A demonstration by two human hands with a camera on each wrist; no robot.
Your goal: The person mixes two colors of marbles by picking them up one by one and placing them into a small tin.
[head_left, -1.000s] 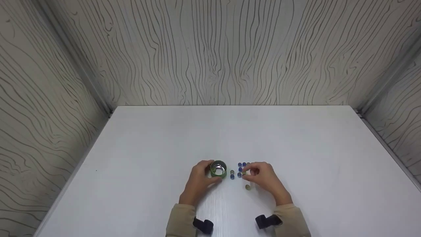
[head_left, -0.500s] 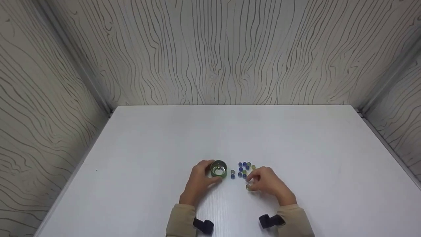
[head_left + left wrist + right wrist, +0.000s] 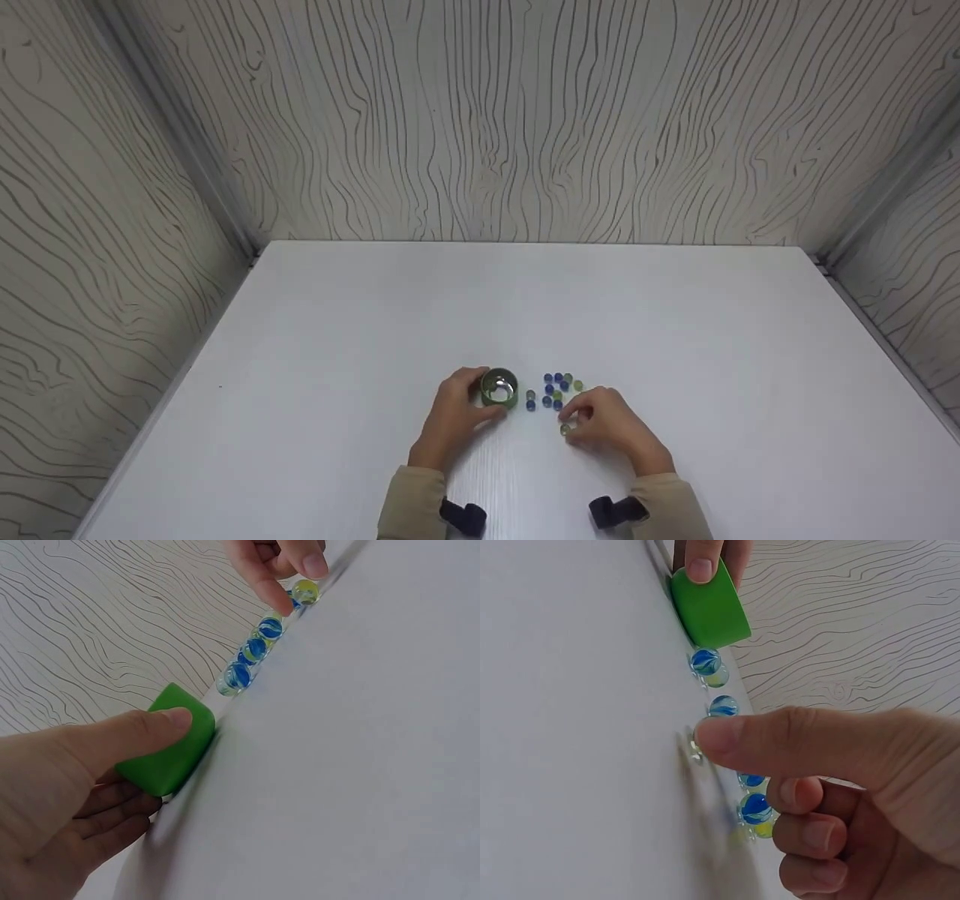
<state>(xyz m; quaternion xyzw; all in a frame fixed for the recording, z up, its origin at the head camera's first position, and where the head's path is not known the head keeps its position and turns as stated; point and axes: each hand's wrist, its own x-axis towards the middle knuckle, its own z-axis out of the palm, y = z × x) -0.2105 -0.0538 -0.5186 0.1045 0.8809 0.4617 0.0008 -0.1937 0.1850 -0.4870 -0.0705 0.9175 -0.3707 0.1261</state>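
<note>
From where I stand, the left hand (image 3: 450,409) has its thumb and fingers wrapped round a short, round cup (image 3: 711,611), matte bright green outside and shiny silver within, its mouth facing up on the tabletop; the wall I can see is one plain green, smooth all over. The right hand (image 3: 611,424) keeps a narrow gap between thumb and forefinger, the other fingers curled in, with a clear glass marble with a yellow-green tint (image 3: 565,430) between those two tips, low at the table; I can't tell whether it is gripped. Just beyond, nine blue and yellow-green glass marbles (image 3: 557,395) sit in a loose bunch, and between them and the cup a pair of glass marbles (image 3: 530,406), one blue, one pale green, lies close together. The white tabletop (image 3: 375,322) gives broad room on both sides and stretches well past the cup to a far edge set against a pale panel with dark wood-grain lines (image 3: 480,120); its side edges splay outward toward me, well apart from both hands. Beige sleeves (image 3: 412,502) reach the wrists, each with a small black camera (image 3: 463,517) on its inner side.
</note>
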